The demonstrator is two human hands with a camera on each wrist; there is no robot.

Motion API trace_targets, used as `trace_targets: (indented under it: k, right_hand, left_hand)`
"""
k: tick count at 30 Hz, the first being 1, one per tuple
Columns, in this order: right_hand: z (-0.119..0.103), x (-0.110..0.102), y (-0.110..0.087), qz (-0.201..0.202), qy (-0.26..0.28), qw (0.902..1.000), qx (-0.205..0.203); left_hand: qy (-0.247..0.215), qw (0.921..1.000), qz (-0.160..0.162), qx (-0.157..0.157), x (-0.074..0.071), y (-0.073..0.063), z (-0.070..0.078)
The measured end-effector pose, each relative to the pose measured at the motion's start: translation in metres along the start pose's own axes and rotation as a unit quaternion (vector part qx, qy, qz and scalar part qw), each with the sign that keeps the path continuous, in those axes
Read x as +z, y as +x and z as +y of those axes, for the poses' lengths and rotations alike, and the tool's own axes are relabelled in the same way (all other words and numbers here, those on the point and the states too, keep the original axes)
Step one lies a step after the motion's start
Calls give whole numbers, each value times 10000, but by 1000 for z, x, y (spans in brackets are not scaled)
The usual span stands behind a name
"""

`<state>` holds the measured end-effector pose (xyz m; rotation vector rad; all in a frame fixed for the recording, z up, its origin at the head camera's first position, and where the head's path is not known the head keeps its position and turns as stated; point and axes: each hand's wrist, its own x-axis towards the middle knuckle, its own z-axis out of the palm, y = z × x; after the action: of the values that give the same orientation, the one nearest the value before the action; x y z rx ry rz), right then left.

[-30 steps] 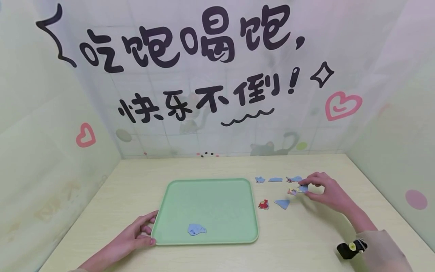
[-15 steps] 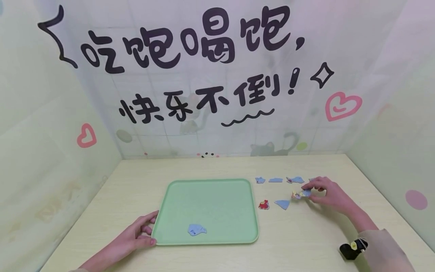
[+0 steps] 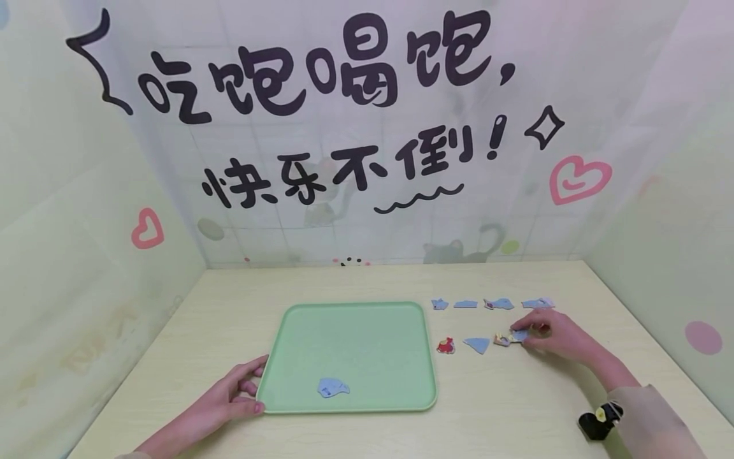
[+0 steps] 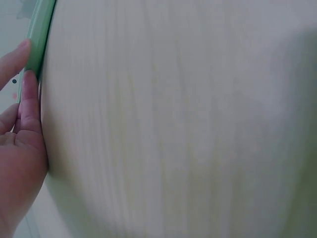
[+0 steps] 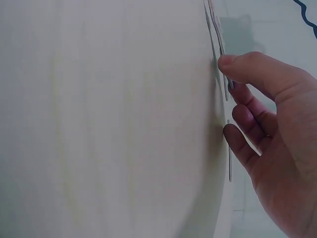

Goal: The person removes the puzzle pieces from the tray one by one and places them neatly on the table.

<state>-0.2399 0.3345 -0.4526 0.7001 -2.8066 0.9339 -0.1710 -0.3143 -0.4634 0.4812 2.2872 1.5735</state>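
Observation:
At the right, my right hand [image 3: 555, 331] pinches a small blue, yellow and white puzzle piece [image 3: 502, 340] between thumb and fingers, low over the table. Its thumb [image 5: 247, 67] presses the thin piece seen edge-on in the right wrist view. To its left lie a blue triangular piece [image 3: 477, 345] and a red-figured piece [image 3: 445, 345]. My left hand [image 3: 234, 394] holds the left rim of a light green tray [image 3: 344, 410] near its front corner. The left wrist view shows the thumb [image 4: 17, 57] on that green rim. One blue puzzle piece [image 3: 332, 387] lies in the tray.
Behind the right hand runs a row of blue puzzle pieces, among them a jagged one [image 3: 439, 304], a long one [image 3: 466, 304], one with a dark red spot [image 3: 498, 303] and a rightmost one [image 3: 538, 303]. Printed fabric walls [image 3: 367, 236] enclose the wooden table [image 3: 487, 408].
My right hand has moved toward me with the pinched puzzle piece, bringing it level with the triangular piece. The rightmost back piece has come into view. My left hand stays at the tray.

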Motion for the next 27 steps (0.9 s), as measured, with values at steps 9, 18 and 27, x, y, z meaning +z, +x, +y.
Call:
trace_targets:
  k: [9, 18, 27]
  right_hand:
    - [9, -2, -3, -450, 263, 9985, -151]
    - [8, -5, -7, -500, 100, 9987, -45]
    - [9, -9, -8, -630, 172, 9977, 179]
  left_hand:
    - [19, 10000, 7, -26, 0, -1, 0]
    - [30, 9999, 38, -106, 0, 1, -1]
    - [79, 9999, 45, -44, 0, 1, -2]
